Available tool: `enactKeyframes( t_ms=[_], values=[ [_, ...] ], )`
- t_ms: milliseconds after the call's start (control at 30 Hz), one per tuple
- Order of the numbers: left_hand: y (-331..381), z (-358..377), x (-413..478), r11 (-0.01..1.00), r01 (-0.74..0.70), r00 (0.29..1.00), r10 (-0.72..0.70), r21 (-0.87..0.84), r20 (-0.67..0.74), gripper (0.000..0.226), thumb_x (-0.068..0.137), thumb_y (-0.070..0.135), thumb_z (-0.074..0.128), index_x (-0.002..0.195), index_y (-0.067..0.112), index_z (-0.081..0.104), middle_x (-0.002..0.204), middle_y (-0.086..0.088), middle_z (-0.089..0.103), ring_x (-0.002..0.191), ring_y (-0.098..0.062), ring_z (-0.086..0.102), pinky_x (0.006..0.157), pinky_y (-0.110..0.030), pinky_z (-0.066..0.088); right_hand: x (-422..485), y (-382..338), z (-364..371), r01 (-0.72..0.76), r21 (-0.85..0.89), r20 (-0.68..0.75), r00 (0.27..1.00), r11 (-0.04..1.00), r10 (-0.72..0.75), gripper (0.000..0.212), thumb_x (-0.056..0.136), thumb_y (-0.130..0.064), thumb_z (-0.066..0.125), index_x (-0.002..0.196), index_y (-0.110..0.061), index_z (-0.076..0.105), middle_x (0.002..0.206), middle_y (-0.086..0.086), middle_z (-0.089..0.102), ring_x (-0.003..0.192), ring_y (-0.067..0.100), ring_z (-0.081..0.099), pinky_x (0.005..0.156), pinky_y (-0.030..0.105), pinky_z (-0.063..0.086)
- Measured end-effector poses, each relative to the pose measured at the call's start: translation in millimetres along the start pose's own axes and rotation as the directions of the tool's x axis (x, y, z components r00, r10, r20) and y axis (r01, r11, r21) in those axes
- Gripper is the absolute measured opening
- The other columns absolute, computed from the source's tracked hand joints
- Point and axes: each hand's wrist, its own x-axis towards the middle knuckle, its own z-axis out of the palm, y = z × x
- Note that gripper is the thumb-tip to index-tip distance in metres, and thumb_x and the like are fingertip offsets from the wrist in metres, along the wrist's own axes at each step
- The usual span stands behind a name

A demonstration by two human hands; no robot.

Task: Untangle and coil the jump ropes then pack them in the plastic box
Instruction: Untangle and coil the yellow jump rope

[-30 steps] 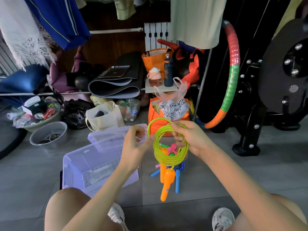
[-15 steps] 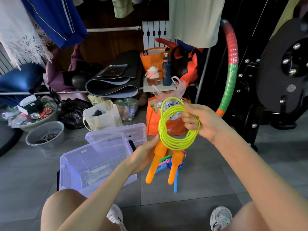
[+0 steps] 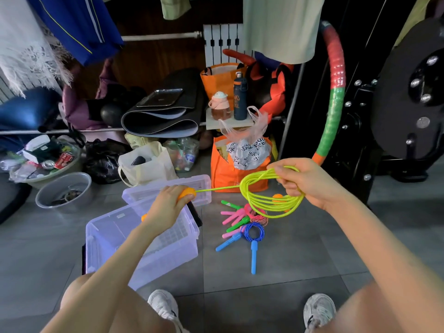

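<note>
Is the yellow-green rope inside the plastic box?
No, the right hand holds the yellow-green rope coiled outside the plastic box.

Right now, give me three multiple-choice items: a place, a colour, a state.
1. Where is the blue rope? A in the plastic box; B on the floor beside it; C in a hand.
2. The handle in the left hand is: A orange; B blue; C pink.
3. The yellow-green rope is: A packed; B flat on the floor; C looped in the right hand.
B: it lies on the floor to the right of the box. A: its visible end is orange. C: the loops hang from the right hand.
</note>
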Motion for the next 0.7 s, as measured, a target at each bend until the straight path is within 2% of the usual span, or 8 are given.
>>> enactKeyframes(
  t_ms=[67,133,200,267,300,400,500,700],
  values=[
    [1.9,-2.7,-1.3,0.998,0.065,0.997,-0.065,0.005,0.035,0.034,0.094,0.041,0.043,0.101,0.013,0.062,0.089,0.002,0.06,0.083,-0.021,0.049,0.076,-0.031,0.038,1.1,5.6,2.9,0.013,-0.044,-0.04,0.999,0.999,-0.015,0.014,0.094,-0.011,0.051,0.1,-0.011,0.063,0.059,0.002,0.038,0.045,0.008,0.023,0.042,0.019,0.019],
    [24.4,-7.4,-6.1,0.902,0.286,0.95,-0.222,-0.323,0.221,0.036,0.095,0.043,0.042,0.096,0.011,0.058,0.082,0.0,0.055,0.077,-0.019,0.049,0.07,-0.028,0.04,4.5,13.4,7.4,0.035,-0.048,-0.131,0.991,0.998,-0.041,0.017,0.095,-0.01,0.049,0.106,-0.006,0.061,0.06,0.004,0.037,0.045,0.008,0.022,0.042,0.02,0.018],
    [47.1,-10.5,-9.4,0.438,0.579,0.813,-0.252,-0.688,0.525,0.031,0.097,0.035,0.042,0.101,0.007,0.055,0.079,-0.004,0.052,0.071,-0.018,0.049,0.063,-0.028,0.046,8.2,20.2,12.2,0.049,-0.016,-0.221,0.974,0.999,-0.052,0.018,0.097,-0.009,0.046,0.11,-0.002,0.057,0.061,0.004,0.036,0.046,0.009,0.025,0.042,0.02,0.021],
    [62.7,-14.8,-11.4,-0.02,0.629,0.77,-0.122,-0.777,0.626,0.033,0.086,0.024,0.054,0.111,0.002,0.053,0.081,-0.009,0.057,0.068,-0.021,0.056,0.058,-0.03,0.052,10.9,24.6,17.3,0.05,0.015,-0.249,0.968,0.999,-0.045,0.018,0.097,-0.008,0.045,0.11,-0.002,0.056,0.062,0.005,0.037,0.05,0.012,0.027,0.041,0.02,0.025],
    [66.7,-15.8,-10.6,-0.13,0.597,0.791,-0.068,-0.792,0.608,0.04,0.076,0.02,0.066,0.11,0.001,0.055,0.085,-0.012,0.06,0.071,-0.023,0.061,0.06,-0.031,0.055,11.6,26.4,19.8,0.052,0.022,-0.24,0.97,0.998,-0.045,0.018,0.097,-0.008,0.045,0.109,-0.003,0.057,0.062,0.005,0.038,0.051,0.013,0.028,0.041,0.02,0.026],
    [73.6,-14.6,-6.9,-0.143,0.52,0.849,-0.024,-0.842,0.529,0.063,0.05,0.023,0.09,0.102,0.001,0.061,0.093,-0.012,0.064,0.085,-0.025,0.064,0.069,-0.037,0.057,13.6,30.3,28.4,0.067,0.035,-0.197,0.979,0.997,-0.058,0.016,0.097,-0.007,0.045,0.095,-0.01,0.061,0.062,0.005,0.04,0.051,0.012,0.031,0.041,0.021,0.03],
    [84.1,-14.1,-2.9,-0.158,0.41,0.893,-0.132,-0.898,0.431,0.055,0.074,0.024,0.068,0.118,-0.006,0.054,0.115,-0.017,0.058,0.108,-0.03,0.054,0.088,-0.038,0.053,15.0,33.3,35.7,0.062,0.071,-0.167,0.985,0.996,-0.05,0.016,0.097,-0.007,0.045,0.09,-0.007,0.061,0.062,0.005,0.04,0.048,0.011,0.033,0.04,0.022,0.031],
    [99.7,-20.3,2.1,0.116,0.135,0.919,-0.387,-0.984,0.081,0.003,0.087,0.002,0.059,0.088,0.001,0.061,0.082,-0.006,0.07,0.076,-0.015,0.069,0.074,-0.024,0.057,13.3,35.2,50.5,0.032,0.164,-0.143,0.99,0.986,-0.008,0.016,0.097,-0.007,0.045,0.093,0.001,0.058,0.061,0.004,0.04,0.042,0.007,0.036,0.038,0.021,0.032]
  ],
)
